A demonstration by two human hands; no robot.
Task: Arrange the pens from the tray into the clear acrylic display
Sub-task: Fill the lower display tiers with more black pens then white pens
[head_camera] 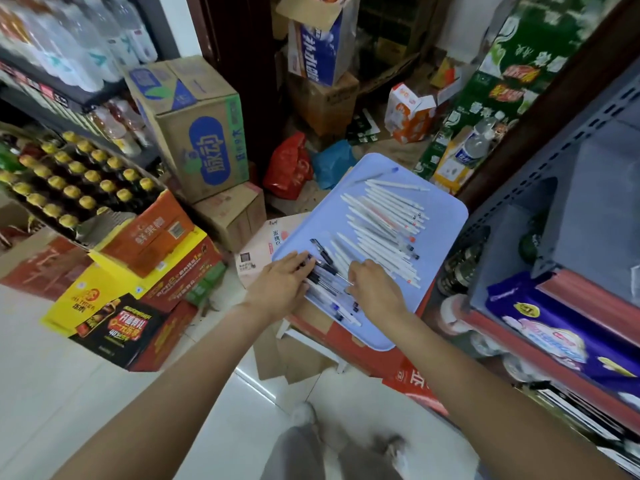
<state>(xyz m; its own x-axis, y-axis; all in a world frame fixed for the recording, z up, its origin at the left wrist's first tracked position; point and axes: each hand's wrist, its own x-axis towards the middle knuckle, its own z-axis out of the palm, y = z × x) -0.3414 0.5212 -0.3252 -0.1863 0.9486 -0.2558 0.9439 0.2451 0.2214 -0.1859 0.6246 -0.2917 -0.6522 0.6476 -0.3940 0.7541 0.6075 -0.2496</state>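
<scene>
We see a light blue tray (440,230) resting on red cardboard cartons (349,341) in a shop aisle, next to a grey metal shelf unit (561,188). Both of the person's hands reach onto the tray's near corner.

The left hand (280,282) lies flat with its fingers stretched forward, the fingertips resting on a cluster of clear pens with black caps (322,268) at the tray's near left edge; its grip is open, pressing rather than clasping. The right hand (374,285) sits just beside it, knuckles up and fingers curled downward over the same cluster. Its fingertips are hidden beneath the hand, so we cannot tell whether its grip is closed on a pen or merely touching.

More of the clear pens, with blue and black tips (343,313), poke out toward us between the two wrists. Beyond the hands, a long row of white pens (384,223) lies side by side across the middle of the tray, well apart from the left hand and starting just past the right hand's knuckles. One slim pen with a blue cap (377,175) lies alone near the tray's far edge.
</scene>
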